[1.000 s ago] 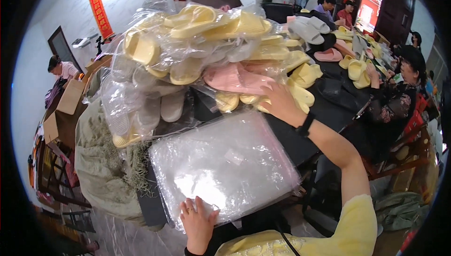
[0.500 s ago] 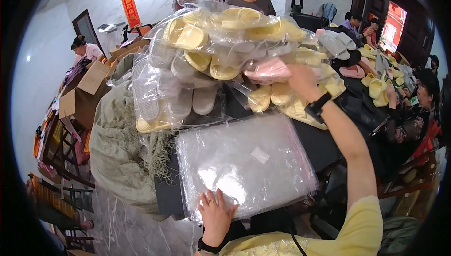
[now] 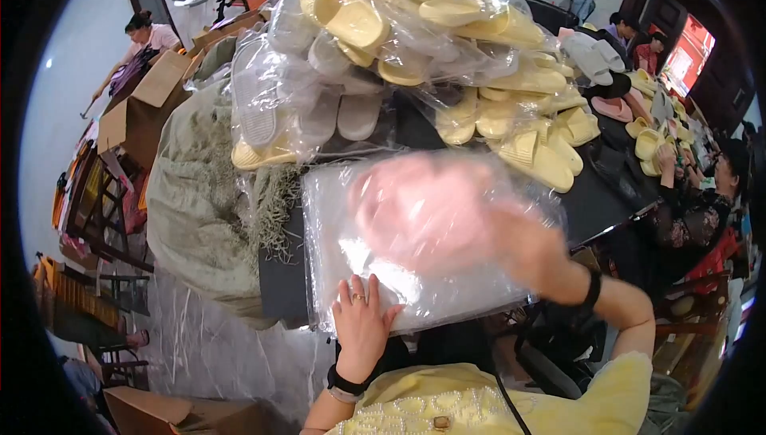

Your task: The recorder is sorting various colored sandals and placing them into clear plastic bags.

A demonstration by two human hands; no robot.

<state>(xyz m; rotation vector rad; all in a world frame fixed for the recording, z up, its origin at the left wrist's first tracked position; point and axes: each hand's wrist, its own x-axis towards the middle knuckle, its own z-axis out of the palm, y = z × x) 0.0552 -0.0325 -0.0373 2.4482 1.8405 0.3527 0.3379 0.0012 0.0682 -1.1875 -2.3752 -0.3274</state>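
A pair of pink slippers (image 3: pixel 423 216), blurred by motion, hangs over a flat stack of clear plastic bags (image 3: pixel 325 232). My right hand (image 3: pixel 531 251) grips them at their right side; its fingers are smeared. Flat on the stack's near edge rests my left hand (image 3: pixel 359 319), fingers spread, a ring on one of them. Beyond the bags rises a heap of slippers in clear wrapping, with yellow slippers (image 3: pixel 347 14) on top and grey slippers (image 3: pixel 358 116) lower down.
The black table (image 3: pixel 283 283) shows beside the bags. A green sack (image 3: pixel 195 220) bulges at its left, with an open cardboard box (image 3: pixel 144 112) behind. On the right, a co-worker (image 3: pixel 706 184) handles yellow slippers (image 3: pixel 648 148). Another cardboard box (image 3: pixel 175 411) lies on the floor.
My right hand has drawn the pink slippers from the heap toward me, over the plastic bags. The left hand stays on the stack. The view has tilted downward.
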